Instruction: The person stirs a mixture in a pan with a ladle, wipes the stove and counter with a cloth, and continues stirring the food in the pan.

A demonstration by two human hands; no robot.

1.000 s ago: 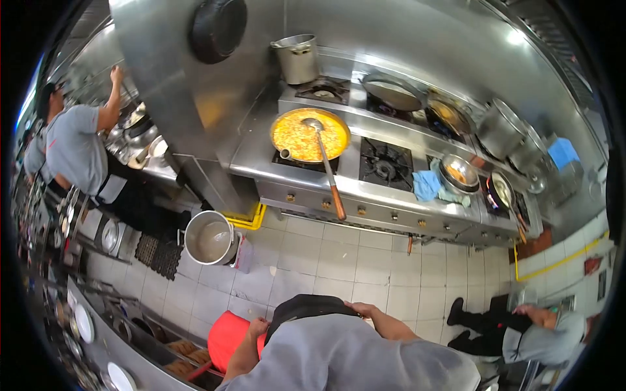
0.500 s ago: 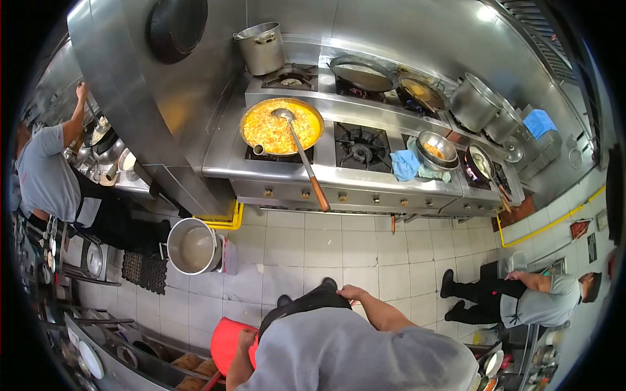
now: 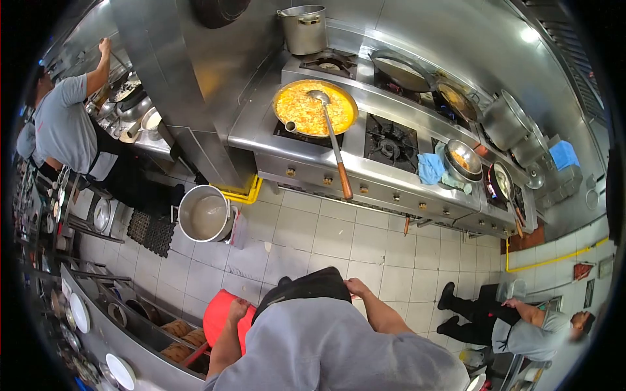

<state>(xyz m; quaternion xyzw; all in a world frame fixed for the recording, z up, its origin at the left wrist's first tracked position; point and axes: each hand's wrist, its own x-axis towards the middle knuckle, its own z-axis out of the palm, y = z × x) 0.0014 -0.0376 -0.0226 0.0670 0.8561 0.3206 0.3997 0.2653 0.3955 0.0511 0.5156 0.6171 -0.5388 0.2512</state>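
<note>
Down at the lower middle, my left hand (image 3: 238,309) is closed on the edge of a red container (image 3: 215,320) at my left side. My right hand (image 3: 356,287) is closed at my right hip beside a small pale thing, mostly hidden, which I cannot make out. Ahead on the stove, a wide pan (image 3: 356,117) holds an orange-yellow food mixture. A ladle (image 3: 335,144) rests in it, its wooden handle reaching over the stove's front edge. Neither hand touches the pan or ladle.
A large pot (image 3: 225,231) stands on the floor, front left. A blue cloth (image 3: 430,168) lies by metal bowls (image 3: 463,161) on the stove. One person (image 3: 65,124) works at the left; another person (image 3: 531,333) is at the lower right. Shelves (image 3: 130,313) flank my left.
The view has shifted, so the stove and pan appear further right. My left hand and the red container appear slightly higher and further left. Both hands stay closed.
</note>
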